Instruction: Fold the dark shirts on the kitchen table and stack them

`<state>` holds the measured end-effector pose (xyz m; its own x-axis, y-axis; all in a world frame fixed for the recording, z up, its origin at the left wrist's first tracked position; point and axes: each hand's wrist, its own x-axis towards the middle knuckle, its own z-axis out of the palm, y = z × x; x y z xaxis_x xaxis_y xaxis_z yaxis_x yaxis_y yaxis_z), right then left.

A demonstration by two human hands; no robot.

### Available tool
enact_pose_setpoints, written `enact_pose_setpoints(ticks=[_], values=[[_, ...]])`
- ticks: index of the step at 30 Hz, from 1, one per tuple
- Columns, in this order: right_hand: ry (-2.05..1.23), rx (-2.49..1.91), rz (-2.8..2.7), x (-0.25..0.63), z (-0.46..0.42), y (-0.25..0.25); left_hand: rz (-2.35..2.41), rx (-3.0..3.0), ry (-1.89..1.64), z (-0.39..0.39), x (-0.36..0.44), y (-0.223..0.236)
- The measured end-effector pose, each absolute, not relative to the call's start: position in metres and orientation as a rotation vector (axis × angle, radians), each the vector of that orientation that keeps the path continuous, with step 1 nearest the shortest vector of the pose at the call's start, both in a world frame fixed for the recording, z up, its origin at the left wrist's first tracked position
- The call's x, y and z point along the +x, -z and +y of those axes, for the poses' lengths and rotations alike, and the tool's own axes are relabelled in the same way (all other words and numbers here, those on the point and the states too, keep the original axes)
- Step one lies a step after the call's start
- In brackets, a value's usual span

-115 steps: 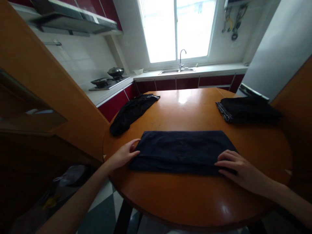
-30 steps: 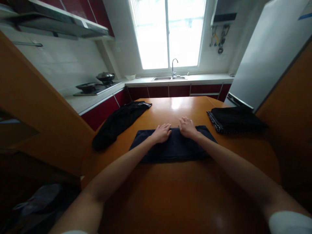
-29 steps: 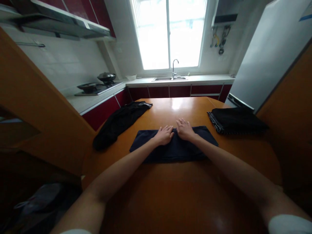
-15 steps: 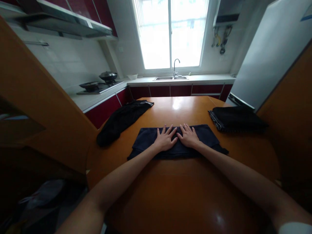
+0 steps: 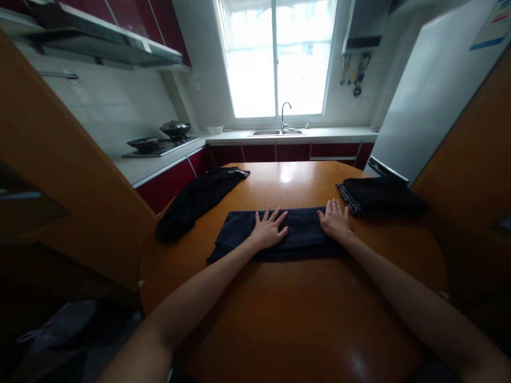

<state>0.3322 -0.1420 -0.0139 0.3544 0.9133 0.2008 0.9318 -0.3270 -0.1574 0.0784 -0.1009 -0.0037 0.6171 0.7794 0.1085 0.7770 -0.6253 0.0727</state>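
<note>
A dark navy garment point(image 5: 303, 234), folded into a wide flat strip, lies across the wooden table point(image 5: 287, 303) in front of me. My left hand point(image 5: 269, 229) rests flat on its middle with the fingers spread. Over its right end lies my right hand point(image 5: 335, 221), palm down, fingers stretched out and close together. Neither hand grips anything. What kind of garment it is cannot be made out from its folded form.
A crumpled black garment point(image 5: 199, 199) with white stripes at one end lies at the table's left. Folded black cloth point(image 5: 383, 197) is stacked at the right. Beyond stand a counter with a sink point(image 5: 265, 133), a stove with pans point(image 5: 174, 128) and a fridge point(image 5: 435, 85).
My right hand has slid right across the navy garment, from beside my left hand to the garment's right end. My left hand has stayed on the middle. The camera view has shifted slightly.
</note>
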Motion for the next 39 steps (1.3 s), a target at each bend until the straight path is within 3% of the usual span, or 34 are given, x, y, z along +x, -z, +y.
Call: enact_pose_setpoints(ticks=[7, 18, 22, 27, 32, 39], values=[[-0.081, -1.993, -2.154, 0.266, -0.163, 0.020, 1.276, 2.826, -0.179, -0.122, 0.077, 0.005], [-0.155, -2.080, -2.193, 0.266, -0.205, 0.021, 1.072, 2.914, -0.129, -0.149, 0.059, 0.001], [-0.267, -2.153, -2.098, 0.263, -0.194, 0.012, 1.079, 2.907, -0.112, -0.148, 0.061, 0.000], [-0.068, -1.970, -2.071, 0.247, -0.153, 0.005, 1.086, 2.902, -0.109, -0.150, 0.062, 0.002], [-0.071, -1.945, -2.153, 0.238, -0.134, 0.017, 1.093, 2.825, -0.085, -0.145, 0.057, 0.003], [-0.072, -2.006, -2.132, 0.244, -0.140, 0.026, 1.573, 2.606, -0.092, -0.122, -0.004, 0.001]])
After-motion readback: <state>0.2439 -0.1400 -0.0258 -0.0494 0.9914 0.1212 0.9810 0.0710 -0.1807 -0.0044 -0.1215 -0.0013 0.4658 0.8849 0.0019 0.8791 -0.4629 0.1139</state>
